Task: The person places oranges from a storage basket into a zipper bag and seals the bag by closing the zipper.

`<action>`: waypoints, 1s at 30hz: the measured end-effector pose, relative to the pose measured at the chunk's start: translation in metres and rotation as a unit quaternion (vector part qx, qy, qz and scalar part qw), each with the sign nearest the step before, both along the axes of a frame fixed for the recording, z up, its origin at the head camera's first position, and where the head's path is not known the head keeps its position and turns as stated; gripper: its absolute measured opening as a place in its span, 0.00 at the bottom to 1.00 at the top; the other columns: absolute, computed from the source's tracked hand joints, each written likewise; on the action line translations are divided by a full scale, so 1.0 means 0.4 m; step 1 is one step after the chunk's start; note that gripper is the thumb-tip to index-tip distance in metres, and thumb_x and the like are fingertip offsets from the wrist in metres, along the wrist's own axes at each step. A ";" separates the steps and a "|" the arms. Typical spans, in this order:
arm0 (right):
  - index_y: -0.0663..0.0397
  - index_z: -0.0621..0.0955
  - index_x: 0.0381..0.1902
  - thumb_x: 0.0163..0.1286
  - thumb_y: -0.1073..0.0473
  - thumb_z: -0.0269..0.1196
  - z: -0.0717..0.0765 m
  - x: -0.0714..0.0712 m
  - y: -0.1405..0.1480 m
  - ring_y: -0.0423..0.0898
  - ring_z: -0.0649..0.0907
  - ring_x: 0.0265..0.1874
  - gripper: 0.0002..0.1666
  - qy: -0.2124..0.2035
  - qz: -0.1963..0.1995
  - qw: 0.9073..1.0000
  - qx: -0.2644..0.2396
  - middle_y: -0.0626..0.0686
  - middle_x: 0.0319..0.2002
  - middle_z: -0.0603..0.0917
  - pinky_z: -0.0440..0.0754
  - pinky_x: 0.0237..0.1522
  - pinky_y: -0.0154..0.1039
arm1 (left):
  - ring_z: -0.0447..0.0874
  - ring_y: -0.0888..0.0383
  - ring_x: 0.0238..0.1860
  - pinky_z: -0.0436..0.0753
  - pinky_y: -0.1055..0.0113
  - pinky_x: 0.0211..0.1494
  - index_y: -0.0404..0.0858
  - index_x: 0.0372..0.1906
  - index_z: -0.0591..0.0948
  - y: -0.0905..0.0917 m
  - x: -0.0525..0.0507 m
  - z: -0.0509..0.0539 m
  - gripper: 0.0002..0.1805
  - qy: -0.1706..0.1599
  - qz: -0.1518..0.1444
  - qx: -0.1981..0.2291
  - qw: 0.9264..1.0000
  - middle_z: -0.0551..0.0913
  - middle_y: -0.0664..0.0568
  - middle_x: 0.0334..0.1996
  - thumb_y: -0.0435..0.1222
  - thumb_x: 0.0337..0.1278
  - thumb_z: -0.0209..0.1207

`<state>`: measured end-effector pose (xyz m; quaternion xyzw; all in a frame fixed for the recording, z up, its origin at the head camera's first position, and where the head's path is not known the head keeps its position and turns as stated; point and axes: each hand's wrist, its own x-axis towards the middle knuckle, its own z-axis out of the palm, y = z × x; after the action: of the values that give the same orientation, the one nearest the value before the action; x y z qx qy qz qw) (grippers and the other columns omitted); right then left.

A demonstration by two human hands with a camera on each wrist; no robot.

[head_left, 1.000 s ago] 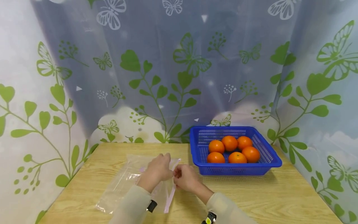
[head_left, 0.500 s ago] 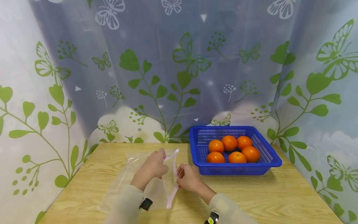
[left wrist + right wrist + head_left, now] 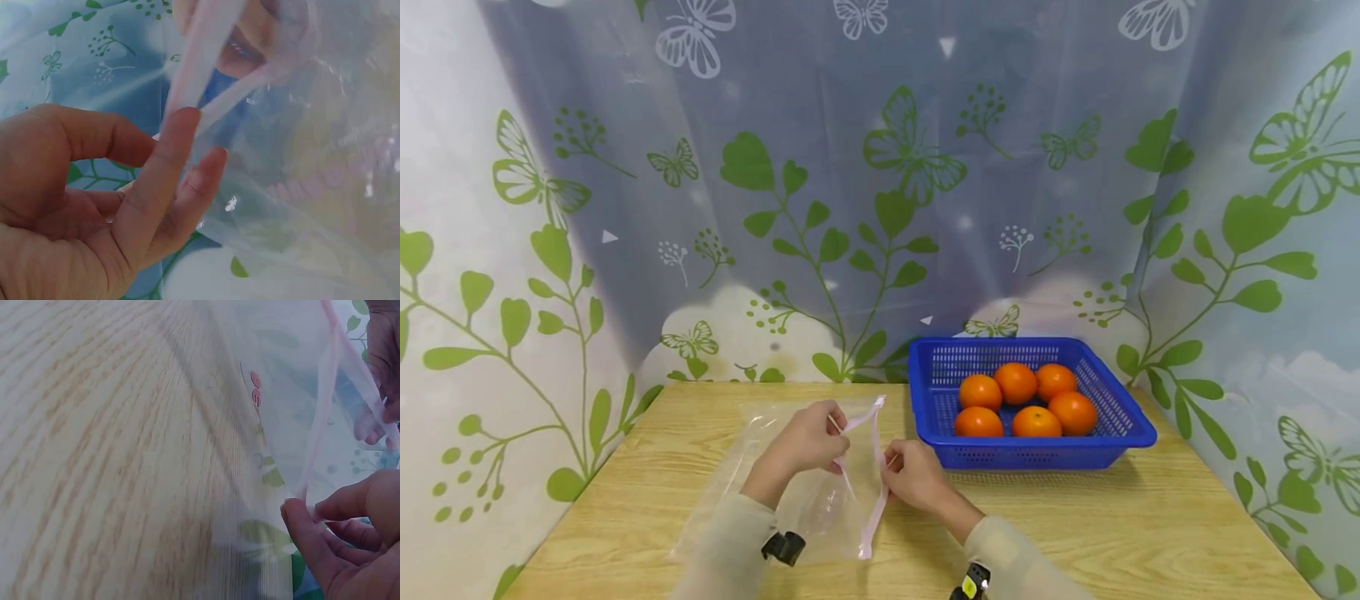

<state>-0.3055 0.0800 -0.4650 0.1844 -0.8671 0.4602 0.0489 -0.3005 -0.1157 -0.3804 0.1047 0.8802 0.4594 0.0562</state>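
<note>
From afar I'd draw the left hand (image 3: 808, 437) and right hand (image 3: 916, 475) at lower centre (each pinching a rim (image 3: 872, 525) of the bag (image 3: 797, 512)) apart gently, evenly.

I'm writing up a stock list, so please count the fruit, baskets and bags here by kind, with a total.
Oranges: 6
Basket: 1
Bag: 1
Total: 8
</note>
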 end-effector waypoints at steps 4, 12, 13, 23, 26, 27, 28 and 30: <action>0.62 0.83 0.28 0.59 0.72 0.67 -0.002 -0.003 -0.001 0.36 0.78 0.14 0.03 0.030 -0.007 0.999 0.014 0.54 0.20 0.84 0.78 0.16 0.28 | 0.85 0.53 0.23 0.92 0.60 0.30 0.28 0.39 0.77 -0.002 -0.003 -0.004 0.04 -0.004 0.009 0.022 1.000 0.79 0.42 0.32 0.24 0.60 0.58; 0.69 0.84 0.30 0.59 0.74 0.66 -0.003 0.002 0.002 0.37 0.80 0.13 0.01 0.003 0.000 1.000 -0.010 0.56 0.20 0.85 0.79 0.15 0.27 | 0.86 0.55 0.20 0.91 0.62 0.28 0.29 0.40 0.77 -0.021 -0.001 0.003 0.08 0.017 0.030 0.003 0.999 0.77 0.44 0.30 0.21 0.55 0.57; 0.69 0.85 0.30 0.58 0.74 0.66 -0.003 0.002 0.003 0.38 0.80 0.14 0.02 -0.001 -0.002 1.000 -0.010 0.55 0.20 0.85 0.80 0.15 0.27 | 0.86 0.55 0.19 0.90 0.64 0.27 0.29 0.40 0.77 -0.023 -0.001 0.004 0.09 0.021 0.031 -0.003 0.999 0.77 0.44 0.30 0.21 0.53 0.56; 0.68 0.86 0.30 0.57 0.74 0.70 -0.015 0.005 0.008 0.40 0.83 0.17 0.03 -0.018 -0.010 0.999 -0.027 0.56 0.22 0.86 0.83 0.19 0.27 | 0.85 0.57 0.21 0.88 0.66 0.27 0.31 0.36 0.81 -0.045 0.021 0.066 0.09 0.060 0.043 -0.069 0.995 0.78 0.44 0.29 0.19 0.50 0.58; 0.67 0.86 0.30 0.57 0.74 0.71 -0.017 0.008 0.008 0.38 0.83 0.18 0.03 -0.005 -0.017 1.000 -0.025 0.56 0.23 0.87 0.83 0.19 0.27 | 0.85 0.57 0.21 0.84 0.66 0.27 0.33 0.33 0.83 -0.061 0.034 0.102 0.08 0.088 0.053 -0.115 0.988 0.81 0.44 0.28 0.20 0.50 0.58; 0.67 0.86 0.30 0.57 0.74 0.71 -0.017 0.010 0.007 0.37 0.82 0.18 0.03 -0.003 -0.018 0.999 -0.027 0.56 0.23 0.87 0.83 0.19 0.27 | 0.85 0.58 0.21 0.83 0.66 0.27 0.33 0.31 0.83 -0.065 0.038 0.114 0.07 0.101 0.057 -0.133 0.984 0.82 0.45 0.28 0.21 0.50 0.59; 0.67 0.86 0.29 0.56 0.74 0.71 -0.018 0.010 0.006 0.37 0.82 0.18 0.03 0.000 -0.020 0.999 -0.026 0.56 0.23 0.87 0.83 0.19 0.26 | 0.84 0.57 0.22 0.82 0.65 0.27 0.34 0.30 0.84 -0.069 0.042 0.125 0.07 0.115 0.060 -0.149 0.980 0.83 0.45 0.27 0.21 0.49 0.60; 0.65 0.86 0.29 0.57 0.73 0.71 -0.017 0.012 0.003 0.37 0.81 0.18 0.03 0.006 -0.024 0.999 -0.021 0.55 0.23 0.87 0.82 0.19 0.26 | 0.84 0.55 0.25 0.83 0.62 0.30 0.35 0.27 0.86 -0.075 0.050 0.145 0.08 0.148 0.069 -0.182 0.970 0.86 0.46 0.27 0.22 0.46 0.60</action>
<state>-0.3006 0.0811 -0.4717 0.1655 -0.8608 0.4763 0.0689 -0.2806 -0.1455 -0.3223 0.0983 0.9527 0.2737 -0.0884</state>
